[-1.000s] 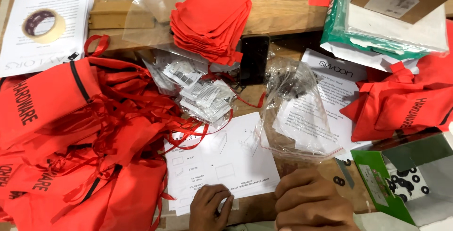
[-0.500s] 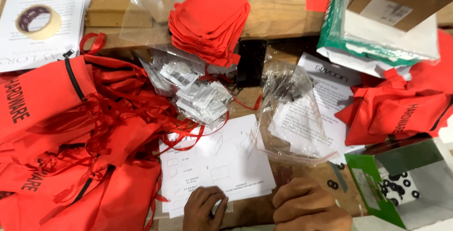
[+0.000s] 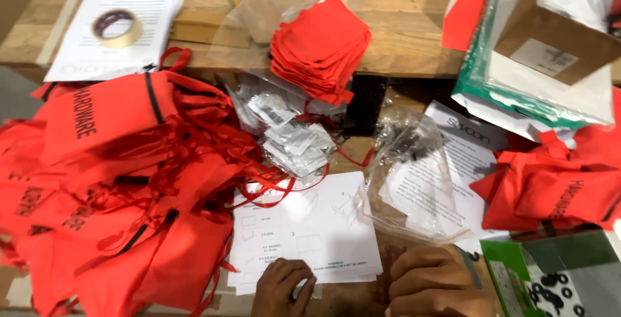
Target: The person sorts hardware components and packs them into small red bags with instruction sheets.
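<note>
Both hands sit slightly lower in frame than before.
We note left hand (image 3: 283, 286) fingers curled, pinching white sheet stack (image 3: 304, 229) at its lower edge; right hand (image 3: 432, 286) closed, resting on surface (image 3: 401, 32) beside clear bag (image 3: 414, 181).

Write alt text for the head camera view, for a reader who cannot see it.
A person's left hand rests on a white printed sheet and the right hand on the wooden table beside it. Around them lie a heap of red drawstring bags, small clear packets, a clear plastic bag and a roll of tape.
</note>
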